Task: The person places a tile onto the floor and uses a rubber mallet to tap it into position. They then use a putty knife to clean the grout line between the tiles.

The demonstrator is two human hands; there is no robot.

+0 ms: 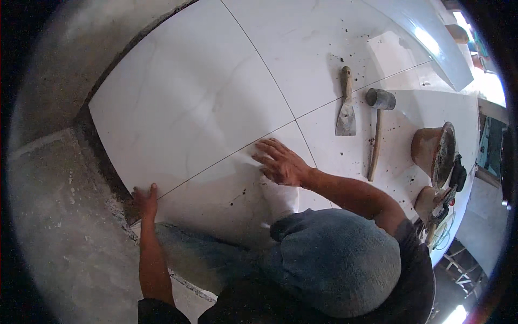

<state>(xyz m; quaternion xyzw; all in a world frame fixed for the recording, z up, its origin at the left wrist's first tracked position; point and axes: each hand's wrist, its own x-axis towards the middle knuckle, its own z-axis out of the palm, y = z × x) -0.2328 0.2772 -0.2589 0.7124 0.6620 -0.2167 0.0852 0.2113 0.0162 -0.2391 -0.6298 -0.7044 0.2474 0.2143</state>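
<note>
Large white, faintly veined floor tiles (178, 97) lie with thin dark joints between them. My right hand (280, 164) rests with fingers spread near a joint, just below where the joints cross. Under its wrist is a white shape (280, 198), a sock or a cloth; I cannot tell which. At the tiles' left edge, my left hand (145, 202) touches the corner beside a joint, thumb stretched up and fingers apart. Its fingertips are hard to make out. My bent knee (340, 259) in blue jeans covers the tiles at the lower middle.
A scraper (346, 102) and a rubber mallet (379, 108) lie on the tiles to the right, among dark crumbs. Beyond stands a mortar-stained bucket (429, 148). A loose tile (426, 40) lies at upper right. A dark gap (100, 148) borders rough concrete (59, 200) on the left.
</note>
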